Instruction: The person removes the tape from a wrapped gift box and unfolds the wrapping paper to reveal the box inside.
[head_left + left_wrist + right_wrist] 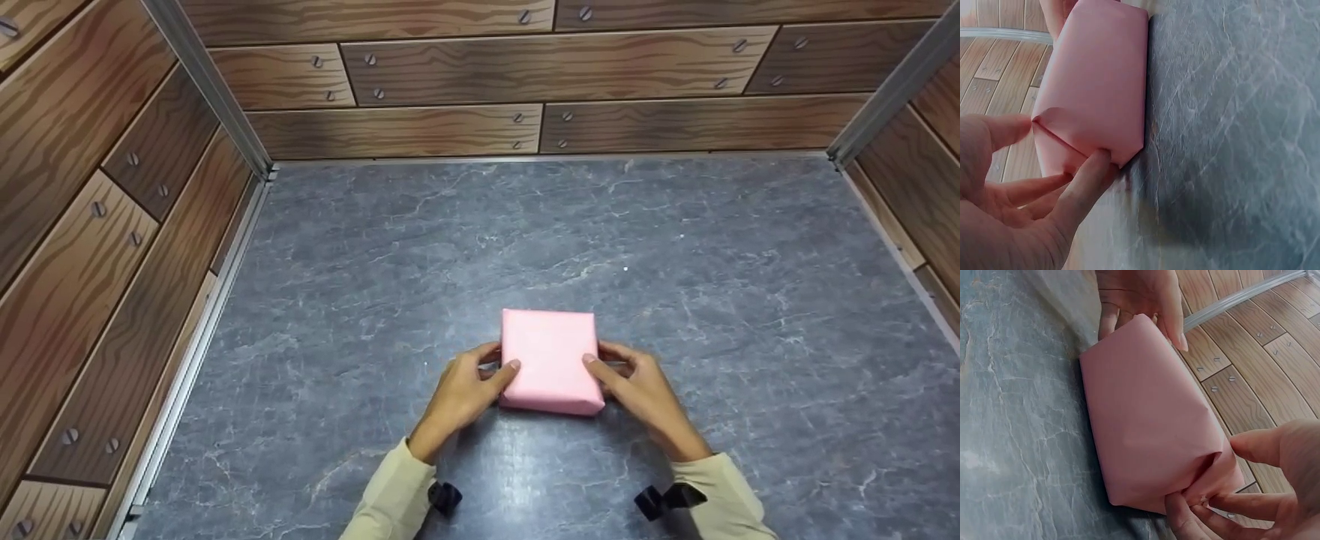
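Note:
A box wrapped in pink paper [551, 356] is held low over the grey marbled table by both hands. My left hand [471, 386] grips its left side, thumb on the top edge and fingers against the folded end. On the opposite side my right hand [636, 382] holds it the same way, thumb on top. In the left wrist view, the left fingers [1086, 188] press on the triangular paper fold. The right wrist view shows the right fingers [1182, 514] at a slightly gaping fold on the other end of the wrapped box [1145, 416].
The grey marbled tabletop [375, 285] spreads around the box. Wood-patterned panels [480, 71] wall it at the back, left and right, with metal strips [217, 300] along the edges. Black wrist devices [445, 498] sit at both sleeves.

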A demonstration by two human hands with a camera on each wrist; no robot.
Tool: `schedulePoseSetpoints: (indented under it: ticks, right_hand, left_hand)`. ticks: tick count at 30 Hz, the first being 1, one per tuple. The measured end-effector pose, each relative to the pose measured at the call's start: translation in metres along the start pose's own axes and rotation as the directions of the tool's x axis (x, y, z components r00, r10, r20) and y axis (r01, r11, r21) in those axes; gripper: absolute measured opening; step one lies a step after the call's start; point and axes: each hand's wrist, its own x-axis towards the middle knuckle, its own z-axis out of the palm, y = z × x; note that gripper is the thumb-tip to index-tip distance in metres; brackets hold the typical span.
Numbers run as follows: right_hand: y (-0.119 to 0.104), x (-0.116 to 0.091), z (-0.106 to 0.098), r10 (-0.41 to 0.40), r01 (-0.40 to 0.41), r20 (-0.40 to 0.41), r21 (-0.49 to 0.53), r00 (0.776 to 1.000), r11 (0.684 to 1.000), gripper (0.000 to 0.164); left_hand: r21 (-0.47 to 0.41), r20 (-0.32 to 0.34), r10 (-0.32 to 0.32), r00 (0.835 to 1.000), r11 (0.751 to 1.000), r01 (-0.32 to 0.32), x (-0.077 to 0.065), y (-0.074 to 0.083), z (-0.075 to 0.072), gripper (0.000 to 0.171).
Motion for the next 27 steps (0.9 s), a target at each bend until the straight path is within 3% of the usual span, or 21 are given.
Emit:
schedulePoseSetpoints:
  ticks: [10, 18, 27]
  right_hand:
    - [-0.005, -0.005, 0.005, -0.039, 0.037, -0.031, -0.063, 0.999, 0.997, 0.05]
    - [-0.012, -0.006, 0.0, -0.087, 0.088, 0.011, -0.048, 0.996, 0.995, 0.05]
    - [-0.02, -0.002, -0.005, -0.094, 0.093, 0.008, 0.079, 0.996, 0.993, 0.051]
  left_hand:
    - [0.045, -0.019, 0.012, 1.0, 0.999, -0.011, -0.002, 0.003, 0.001, 0.05]
    - [-0.023, -0.04, 0.005, 0.999, 1.0, -0.006, -0.001, 0.009, 0.001, 0.049]
    - [-0.105, -0.089, 0.096, 0.991, 0.989, -0.105, 0.004, 0.017, 0.001, 0.05]
